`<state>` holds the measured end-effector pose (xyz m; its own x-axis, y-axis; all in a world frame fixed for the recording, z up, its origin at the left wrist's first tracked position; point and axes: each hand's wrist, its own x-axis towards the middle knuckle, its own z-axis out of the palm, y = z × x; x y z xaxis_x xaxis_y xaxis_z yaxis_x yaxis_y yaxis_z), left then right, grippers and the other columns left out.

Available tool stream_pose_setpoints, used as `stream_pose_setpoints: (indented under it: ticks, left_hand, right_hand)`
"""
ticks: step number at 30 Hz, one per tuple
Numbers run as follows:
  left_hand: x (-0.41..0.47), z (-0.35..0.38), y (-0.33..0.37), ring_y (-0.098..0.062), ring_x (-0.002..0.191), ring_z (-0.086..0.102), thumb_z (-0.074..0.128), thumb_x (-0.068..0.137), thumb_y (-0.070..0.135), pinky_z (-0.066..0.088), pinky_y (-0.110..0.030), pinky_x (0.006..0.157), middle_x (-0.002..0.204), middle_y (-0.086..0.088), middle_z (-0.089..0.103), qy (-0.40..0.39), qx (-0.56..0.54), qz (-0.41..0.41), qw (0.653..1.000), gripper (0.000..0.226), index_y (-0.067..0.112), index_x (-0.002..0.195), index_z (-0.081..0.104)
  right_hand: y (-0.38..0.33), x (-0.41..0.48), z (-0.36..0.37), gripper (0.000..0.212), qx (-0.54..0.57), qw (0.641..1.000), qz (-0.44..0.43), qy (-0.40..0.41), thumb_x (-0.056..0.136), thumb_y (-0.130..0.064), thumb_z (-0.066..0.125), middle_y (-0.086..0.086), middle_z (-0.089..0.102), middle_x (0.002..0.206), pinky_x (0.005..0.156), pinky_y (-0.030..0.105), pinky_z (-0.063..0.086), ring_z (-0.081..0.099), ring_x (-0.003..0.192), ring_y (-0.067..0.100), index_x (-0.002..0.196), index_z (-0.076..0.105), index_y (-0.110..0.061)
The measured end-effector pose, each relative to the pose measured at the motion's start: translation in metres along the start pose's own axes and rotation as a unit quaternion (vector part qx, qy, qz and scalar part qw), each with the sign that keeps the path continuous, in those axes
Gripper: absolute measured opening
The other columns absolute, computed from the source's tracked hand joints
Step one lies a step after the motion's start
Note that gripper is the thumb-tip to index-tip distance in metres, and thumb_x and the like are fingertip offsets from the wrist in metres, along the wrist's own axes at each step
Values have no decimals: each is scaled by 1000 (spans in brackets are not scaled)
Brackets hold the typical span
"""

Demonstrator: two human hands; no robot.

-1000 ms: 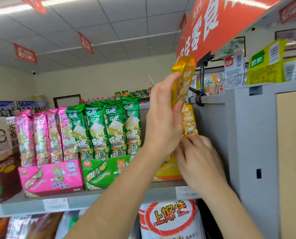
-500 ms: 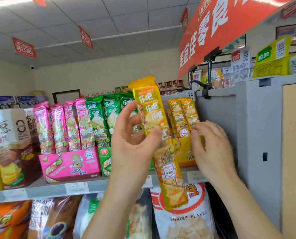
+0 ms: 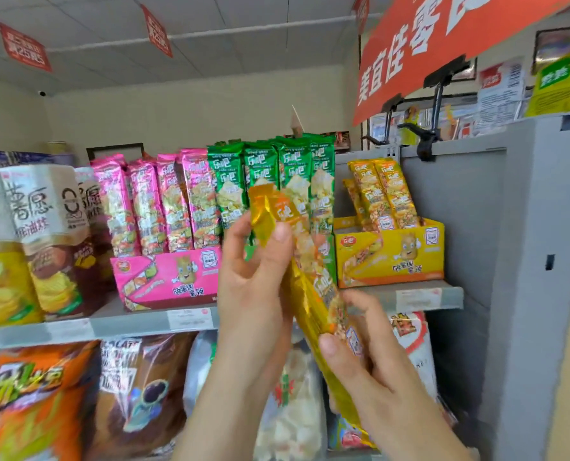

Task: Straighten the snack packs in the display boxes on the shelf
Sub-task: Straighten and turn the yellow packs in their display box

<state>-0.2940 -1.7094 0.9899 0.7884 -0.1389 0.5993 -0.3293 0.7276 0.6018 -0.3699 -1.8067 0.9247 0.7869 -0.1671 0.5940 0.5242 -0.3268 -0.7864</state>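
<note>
Head view showed the left hand [image 3: 253, 287] pinching the top of a yellow snack pack [image 3: 320, 284] while the right hand [image 3: 376, 371] gripped its lower end, fingers [image 3: 330, 347] curled round it. The pack was tilted, nearer than the shelf [image 3: 144, 322] and left of the yellow display box [image 3: 390, 257].

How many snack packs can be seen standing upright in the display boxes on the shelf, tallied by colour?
pink packs: 4
green packs: 4
yellow packs: 3, one partly hidden behind the others
Total: 11
Not counted: the held yellow pack, which is out of its box.
</note>
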Motion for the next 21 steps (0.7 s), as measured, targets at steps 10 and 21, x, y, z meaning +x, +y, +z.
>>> stream_pose_setpoints:
  ticks: [10,21]
  left_hand:
    - [-4,-21,27,-17,79,74,64,79,35,56,-23,64,95,1,74,16,43,27,999,21,29,92,79]
    - [4,-40,34,-14,89,68,54,87,46,56,-28,73,112,-2,72,-27,-26,-15,999,38,25,111,73]
  right_hand:
    - [-3,-9,14,54,165,971,136,-110,67,-61,64,4,67,90,55,14,43,60,62,7,116,63,-38]
    - [2,-3,32,92,301,913,177,-210,61,-57,85,12,66,62,35,28,37,50,38,24,132,51,-9]
